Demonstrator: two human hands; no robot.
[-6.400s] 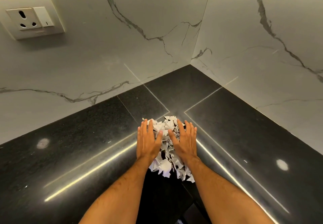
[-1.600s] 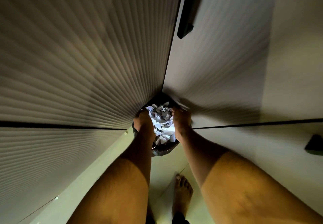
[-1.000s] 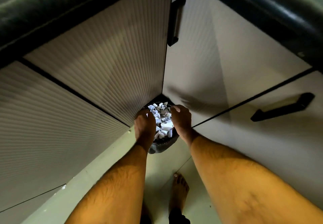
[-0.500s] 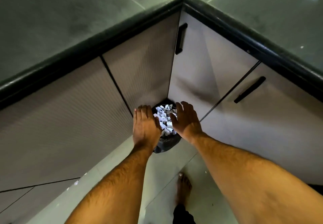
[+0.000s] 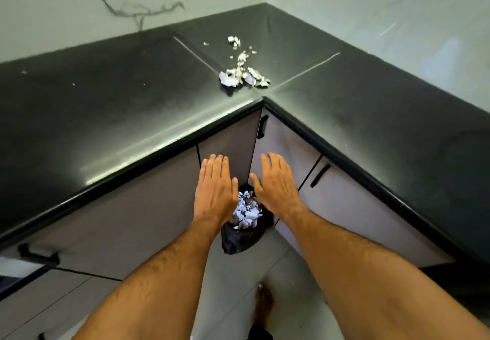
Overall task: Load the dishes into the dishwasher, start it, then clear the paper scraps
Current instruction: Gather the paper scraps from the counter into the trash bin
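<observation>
**Corner of a kitchen counter, with bin below**

Black stone countertop (image 5: 111, 106) forms an L-shaped corner beneath marbled wall tiles (image 5: 79, 2). A small heap of paper scraps (image 5: 242, 74) lies on the countertop near the inner corner edge, with a few loose bits trailing toward the wall. On the floor, in the angle between the pale cabinet doors (image 5: 148, 207), stands a black-lined bin (image 5: 238, 238) filled with more scraps. The left hand (image 5: 214, 191) and right hand (image 5: 275, 185) are held palm-down above the bin, fingers straight and together, grasping nothing. A bare foot (image 5: 262, 305) stands on the light floor tiles (image 5: 286, 300).
</observation>
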